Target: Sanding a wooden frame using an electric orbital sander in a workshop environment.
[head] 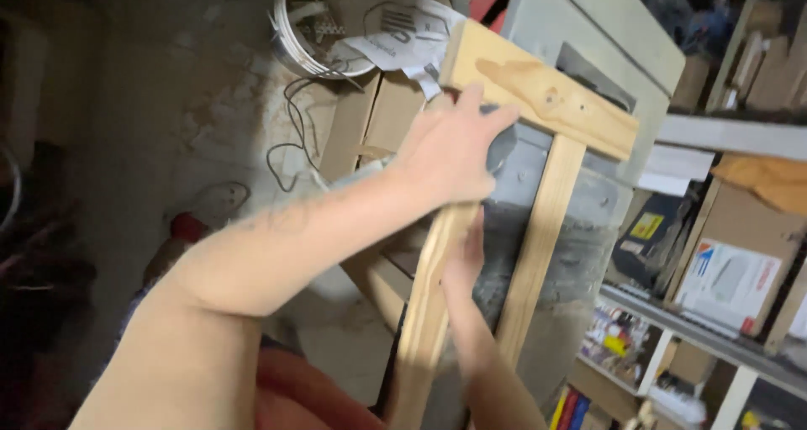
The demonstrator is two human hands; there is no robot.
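Left hand [450,153] wraps the wooden frame [538,98] at twelve o'clock, right hand [464,258] seemingly clasps its upright below; stiff, light-looking timber, best gripped near the joint

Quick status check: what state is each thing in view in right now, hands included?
Wooden frame: held up, tilted, top crosspiece joined to two slats.
Left hand: gripping the near slat just under the crosspiece, fingers spread.
Right hand: lower on the same slat, partly hidden behind it; grip unclear.
Wire coil: wound up, hanging behind.
Cardboard boxes: closed, on the shelf.
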